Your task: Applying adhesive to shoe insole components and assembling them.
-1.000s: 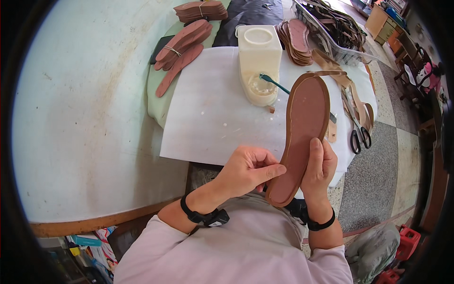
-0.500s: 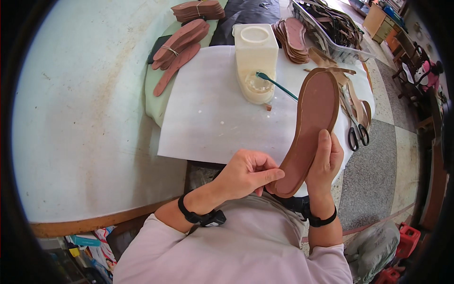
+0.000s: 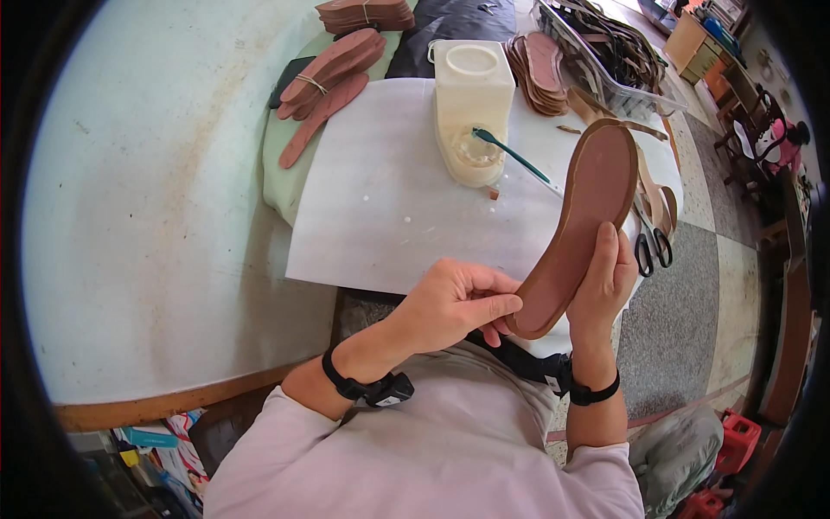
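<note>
A reddish-brown shoe insole (image 3: 591, 203) with a tan rim is held tilted up in front of me, over the near right part of a white sheet (image 3: 363, 233). My right hand (image 3: 603, 277) grips its right edge, thumb on the face and fingers behind. At the lower end my left hand (image 3: 471, 301) pinches the left edge between thumb and fingers. Beyond the insole stands a cream plastic glue container (image 3: 474, 95) with a cut-open front, and a green-handled brush (image 3: 510, 154) leans out of it. Black-handled scissors (image 3: 653, 246) lie to the right, partly hidden by the insole.
Bundled insoles (image 3: 333, 69) lie at the back left, with another stack (image 3: 367, 15) behind them. More insoles (image 3: 538, 73) sit right of the container. A clear bin (image 3: 618, 73) holds dark strips. Tan offcuts (image 3: 661, 195) lie by the scissors. A pale table (image 3: 164, 225) extends left.
The insole and both hands have shifted slightly up and to the right. The insole's far end leans a little more to the right. Both hands keep their hold.
</note>
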`<state>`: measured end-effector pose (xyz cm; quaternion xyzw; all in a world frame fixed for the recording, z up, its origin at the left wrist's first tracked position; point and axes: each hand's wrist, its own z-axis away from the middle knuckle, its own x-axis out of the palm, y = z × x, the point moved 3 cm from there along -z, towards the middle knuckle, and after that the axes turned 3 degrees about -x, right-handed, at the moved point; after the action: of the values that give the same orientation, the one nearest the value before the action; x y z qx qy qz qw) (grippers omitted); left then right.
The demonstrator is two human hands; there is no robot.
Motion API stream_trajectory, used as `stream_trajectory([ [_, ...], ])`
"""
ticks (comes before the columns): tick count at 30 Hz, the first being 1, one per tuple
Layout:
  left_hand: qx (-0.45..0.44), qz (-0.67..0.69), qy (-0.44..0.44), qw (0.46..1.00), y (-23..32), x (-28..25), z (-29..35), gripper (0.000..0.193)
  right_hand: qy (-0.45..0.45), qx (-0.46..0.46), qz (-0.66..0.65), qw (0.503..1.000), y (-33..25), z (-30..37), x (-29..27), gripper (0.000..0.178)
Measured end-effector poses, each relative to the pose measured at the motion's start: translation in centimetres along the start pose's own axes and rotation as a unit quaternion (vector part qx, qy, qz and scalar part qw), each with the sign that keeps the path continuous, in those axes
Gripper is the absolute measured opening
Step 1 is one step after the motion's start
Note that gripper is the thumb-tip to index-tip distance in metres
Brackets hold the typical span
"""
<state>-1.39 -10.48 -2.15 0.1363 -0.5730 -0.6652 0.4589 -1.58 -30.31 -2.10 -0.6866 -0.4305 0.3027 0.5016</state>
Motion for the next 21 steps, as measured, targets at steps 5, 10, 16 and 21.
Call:
stream_trajectory([
  [5, -0.001, 0.013, 0.011, 1.0, -0.6, -0.1, 0.1, 0.023, -0.006, -0.009, 0.015, 1.0, 0.6, 0.1, -0.1, 0.028],
  [10, -0.002, 0.021, 0.001, 1.0, -0.3, -0.4, 0.0, 0.024, 0.012, -0.009, 0.053, 0.999, 0.8, 0.2, 0.1, 0.029],
  [16, -0.003, 0.021, -0.011, 1.0, -1.2, -0.6, -0.1, 0.027, 0.008, 0.007, 0.039, 0.999, 0.9, 0.4, 0.1, 0.03],
  [21, -0.064, -0.022, -0.039, 0.997, -0.4, -0.7, 0.2, 0.038, -0.021, 0.01, 0.019, 1.0, 0.0, 0.8, 1.0, 0.03],
])
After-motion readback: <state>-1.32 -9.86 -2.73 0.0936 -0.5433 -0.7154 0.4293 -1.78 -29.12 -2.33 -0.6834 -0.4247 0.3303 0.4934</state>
